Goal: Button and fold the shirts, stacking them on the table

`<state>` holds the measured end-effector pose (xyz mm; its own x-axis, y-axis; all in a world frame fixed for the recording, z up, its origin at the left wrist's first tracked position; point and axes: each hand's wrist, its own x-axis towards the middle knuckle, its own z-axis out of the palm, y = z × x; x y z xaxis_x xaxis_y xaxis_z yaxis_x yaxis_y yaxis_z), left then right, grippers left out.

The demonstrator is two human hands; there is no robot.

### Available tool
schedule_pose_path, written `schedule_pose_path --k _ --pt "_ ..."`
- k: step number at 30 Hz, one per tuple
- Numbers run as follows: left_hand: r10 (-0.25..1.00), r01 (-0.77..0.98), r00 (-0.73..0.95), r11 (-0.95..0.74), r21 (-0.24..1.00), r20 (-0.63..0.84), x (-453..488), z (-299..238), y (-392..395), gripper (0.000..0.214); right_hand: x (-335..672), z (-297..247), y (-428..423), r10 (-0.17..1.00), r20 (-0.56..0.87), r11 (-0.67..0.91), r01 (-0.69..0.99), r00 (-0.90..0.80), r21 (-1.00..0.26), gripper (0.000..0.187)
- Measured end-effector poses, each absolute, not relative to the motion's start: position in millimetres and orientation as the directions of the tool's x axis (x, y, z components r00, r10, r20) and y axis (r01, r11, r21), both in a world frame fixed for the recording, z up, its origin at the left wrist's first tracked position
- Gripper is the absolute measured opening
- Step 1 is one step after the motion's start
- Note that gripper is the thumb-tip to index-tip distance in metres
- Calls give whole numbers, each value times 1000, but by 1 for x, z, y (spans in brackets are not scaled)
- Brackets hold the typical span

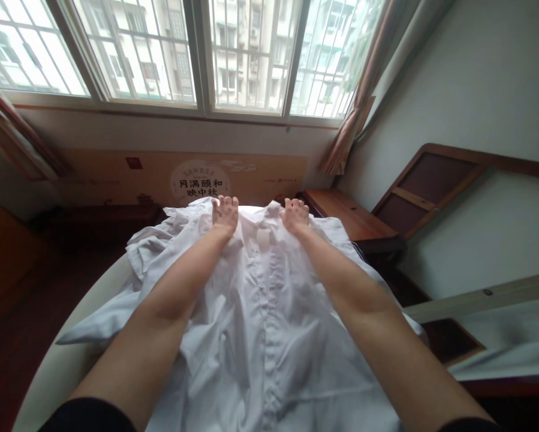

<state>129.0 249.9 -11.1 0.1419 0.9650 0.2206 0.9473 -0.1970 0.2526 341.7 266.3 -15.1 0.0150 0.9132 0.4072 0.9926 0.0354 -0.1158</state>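
Note:
A white button-up shirt (pixel 251 336) lies spread over a round pale table, its buttoned front running toward me and its collar end at the far side. My left hand (pixel 225 214) is on the shirt's far edge, left of the collar, its fingers bent over the cloth. On the other side of the collar, my right hand (pixel 295 216) holds the fabric in the same way, fingers curled. A small pale label (pixel 263 238) shows inside the neck, between the hands. The fingertips and the cloth under both palms are partly hidden.
The pale table's rim (pixel 48 366) curves out at the left. Beyond stand a printed yellow board (pixel 269 171) under a barred window (pixel 251 54), and a wooden side table (pixel 350 216) at the right. Curtains (pixel 345 144) hang at both window sides. A wooden-framed piece (pixel 431 180) leans along the right wall.

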Motion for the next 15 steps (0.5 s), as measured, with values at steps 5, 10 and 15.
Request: schedule_pose_path --k 5,10,15 --pt "922 930 313 -347 125 229 135 -34 199 46 339 -53 216 912 314 268 963 -264 33 61" --pt "774 777 625 -629 11 99 124 -74 114 63 376 -76 150 875 74 471 878 -478 89 63" --pt "807 806 589 -590 39 33 104 -93 83 70 403 -72 115 896 42 438 895 -443 84 53"
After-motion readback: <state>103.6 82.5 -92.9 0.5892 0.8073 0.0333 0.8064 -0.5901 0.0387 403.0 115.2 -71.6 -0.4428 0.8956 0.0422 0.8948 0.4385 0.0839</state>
